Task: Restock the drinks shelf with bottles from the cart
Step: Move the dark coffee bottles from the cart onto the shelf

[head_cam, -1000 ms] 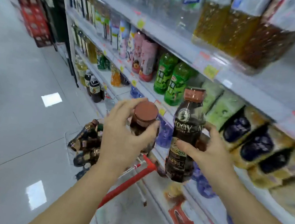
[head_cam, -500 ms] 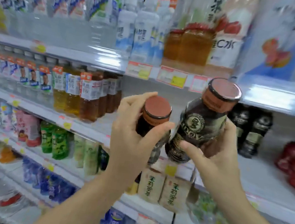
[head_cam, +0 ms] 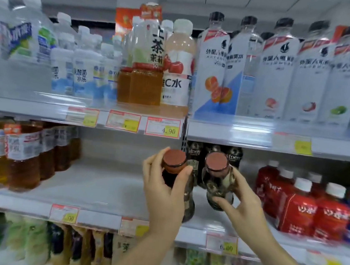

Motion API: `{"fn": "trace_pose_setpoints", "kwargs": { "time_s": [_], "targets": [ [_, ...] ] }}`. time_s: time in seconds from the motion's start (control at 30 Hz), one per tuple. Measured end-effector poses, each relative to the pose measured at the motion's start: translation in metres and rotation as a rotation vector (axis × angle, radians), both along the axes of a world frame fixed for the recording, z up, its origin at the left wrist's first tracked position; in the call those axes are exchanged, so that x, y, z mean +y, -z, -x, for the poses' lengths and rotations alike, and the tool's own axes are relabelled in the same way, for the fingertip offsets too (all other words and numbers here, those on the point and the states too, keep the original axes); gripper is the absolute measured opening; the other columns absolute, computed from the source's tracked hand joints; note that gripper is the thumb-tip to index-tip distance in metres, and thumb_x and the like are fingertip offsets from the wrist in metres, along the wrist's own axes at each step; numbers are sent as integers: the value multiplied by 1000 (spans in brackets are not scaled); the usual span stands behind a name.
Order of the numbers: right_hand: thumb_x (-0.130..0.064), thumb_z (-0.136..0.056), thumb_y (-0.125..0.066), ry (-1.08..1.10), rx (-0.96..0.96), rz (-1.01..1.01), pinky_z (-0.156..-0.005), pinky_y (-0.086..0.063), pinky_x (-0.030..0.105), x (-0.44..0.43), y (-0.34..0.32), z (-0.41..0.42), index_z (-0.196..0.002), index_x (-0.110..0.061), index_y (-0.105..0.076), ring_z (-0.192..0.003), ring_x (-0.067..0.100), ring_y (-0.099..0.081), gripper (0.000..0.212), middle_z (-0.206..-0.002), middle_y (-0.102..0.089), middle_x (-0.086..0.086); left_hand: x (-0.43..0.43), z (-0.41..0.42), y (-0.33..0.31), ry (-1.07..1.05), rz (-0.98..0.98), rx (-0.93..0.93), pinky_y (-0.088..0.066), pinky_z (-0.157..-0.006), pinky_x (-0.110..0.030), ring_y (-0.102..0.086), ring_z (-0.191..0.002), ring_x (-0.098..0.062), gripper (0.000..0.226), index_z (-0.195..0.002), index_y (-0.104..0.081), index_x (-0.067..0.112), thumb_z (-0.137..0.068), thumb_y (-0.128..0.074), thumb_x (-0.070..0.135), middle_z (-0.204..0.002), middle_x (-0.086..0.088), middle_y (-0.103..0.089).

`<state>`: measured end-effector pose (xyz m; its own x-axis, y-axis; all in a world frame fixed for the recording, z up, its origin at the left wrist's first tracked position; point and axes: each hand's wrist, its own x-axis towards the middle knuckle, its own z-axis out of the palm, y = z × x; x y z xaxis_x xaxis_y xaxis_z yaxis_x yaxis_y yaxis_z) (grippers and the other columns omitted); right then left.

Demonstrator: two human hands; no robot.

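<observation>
My left hand grips a dark coffee bottle with a copper cap, held upright over the middle shelf. My right hand grips a second dark coffee bottle of the same kind, just to the right of the first. Both bottles hang at the shelf's front, in front of several matching dark bottles standing at the back. I cannot tell whether either bottle's base touches the shelf. The cart is out of view.
Amber tea bottles fill the middle shelf's left side and red bottles its right. A bare stretch of shelf lies between the tea and my hands. Water and large clear bottles stand on the shelf above; price tags line the edges.
The view rose from the cart and low shelves to the middle shelf. Both hands carried their bottles up and forward over that shelf, and the right bottle went from tilted to nearly upright.
</observation>
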<state>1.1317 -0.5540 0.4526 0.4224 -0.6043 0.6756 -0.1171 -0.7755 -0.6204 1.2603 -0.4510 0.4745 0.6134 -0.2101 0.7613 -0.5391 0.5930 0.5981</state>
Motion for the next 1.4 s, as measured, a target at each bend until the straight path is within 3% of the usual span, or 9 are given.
{"fn": "trace_pose_setpoints", "kwargs": {
  "time_s": [0.27,0.4,0.7,0.83,0.9,1.07,1.17,1.27,1.4],
  "targets": [
    [-18,-83,-69,-3,16,-180,-94,-36,10,-33,10,-12,-141,-33,-31,-118,-12,-45,71,-128,-47,-30,-28,-13,-14,67,-49,40,-36,-83,-1,-54,-99,2,39,-114,-55,31,-79,-68,40,-103,25,-46],
    [-17,-83,-68,16,-10,-235,-95,-36,14,-47,6,-15,-139,-29,-34,-112,-16,-46,66,-122,-50,-28,-33,-19,-16,51,26,130,-34,-81,1,-52,-97,12,37,-110,-51,36,-82,-69,18,-106,20,-47],
    [-22,-87,-63,26,28,-351,-104,-39,31,-70,1,-26,-145,-26,-26,-122,8,-49,69,-128,-52,-15,-63,-19,-1,107,-56,213,-37,-83,-3,-56,-100,0,35,-103,-48,42,-82,-68,23,-108,14,-49],
    [-31,-85,-64,37,20,-357,-108,-38,44,-74,5,-28,-144,-30,-26,-126,12,-48,71,-135,-51,-11,-89,-25,-19,151,-153,155,-45,-90,-21,-58,-95,-6,25,-101,-57,30,-81,-71,26,-106,4,-52],
    [-29,-86,-63,42,13,-347,-106,-39,38,-75,5,-28,-140,-29,-32,-124,10,-48,62,-129,-53,-14,-106,-27,-24,147,-226,108,-46,-93,-31,-58,-99,-14,36,-111,-57,18,-80,-72,28,-108,-4,-57],
    [-15,-90,-59,29,-3,-330,-77,-42,5,-76,3,-27,-129,-30,-37,-99,-8,-53,47,-108,-53,-25,-128,-28,-25,201,-364,13,-40,-95,-25,-54,-111,-15,44,-122,-53,17,-83,-69,28,-118,0,-58],
    [-15,-90,-59,36,-3,-324,-74,-43,3,-78,5,-26,-126,-32,-38,-98,-11,-55,46,-106,-57,-24,-123,-38,-12,258,-432,-77,-44,-96,-30,-55,-109,-11,47,-119,-50,26,-78,-73,29,-115,2,-57],
    [-19,-84,-67,41,37,-329,-81,-46,10,-78,6,-25,-124,-32,-43,-99,-6,-58,49,-113,-60,-16,-112,-54,20,411,-602,-177,-44,-97,-30,-52,-118,-6,76,-131,-35,45,-69,-76,31,-126,7,-54],
    [-20,-71,-79,252,169,-249,-69,-33,6,-75,13,-31,-128,-20,-45,-96,6,-47,66,-117,-51,1,-104,-68,42,448,-787,-162,-50,-90,-25,-61,-104,-2,47,-109,-48,43,-80,-72,16,-113,8,-65]
  ]
}}
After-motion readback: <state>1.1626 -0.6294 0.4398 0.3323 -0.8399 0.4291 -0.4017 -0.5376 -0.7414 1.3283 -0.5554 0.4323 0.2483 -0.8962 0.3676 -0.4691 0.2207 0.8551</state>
